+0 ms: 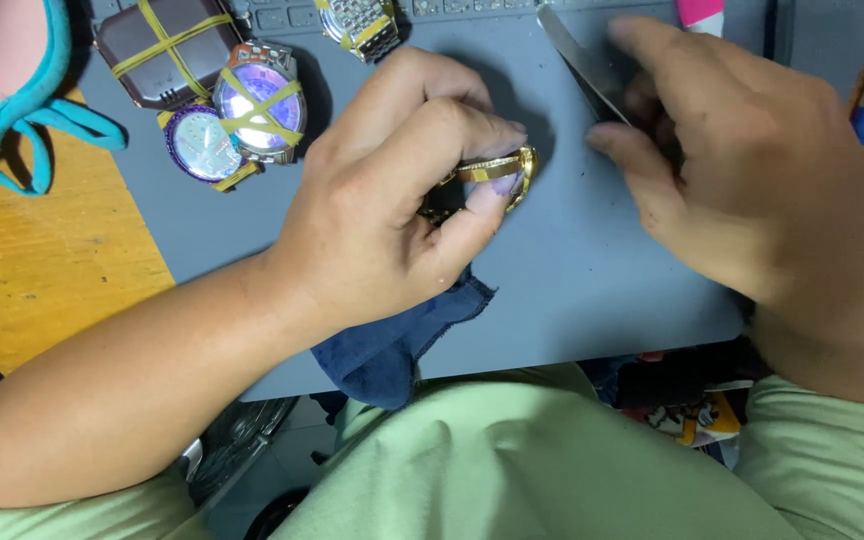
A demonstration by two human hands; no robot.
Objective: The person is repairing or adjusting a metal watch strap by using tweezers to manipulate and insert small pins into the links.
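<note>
Head view: left hand (392, 190) fingers pinch a gold watch (500, 172) above the grey mat (592, 270); right hand (742, 170), fingers pressed together, grips a flat metal blade (577, 50) far right.

Left hand: your left hand (392, 190) pinches a gold watch (500, 172) over the grey mat (572, 270).
Right hand: your right hand (742, 170) grips a flat blade (577, 55) near the mat's far edge.

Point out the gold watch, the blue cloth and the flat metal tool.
gold watch (500, 170): head view, gold case edge.
blue cloth (392, 345): head view, middle fold.
flat metal tool (577, 55): head view, blade.
</note>
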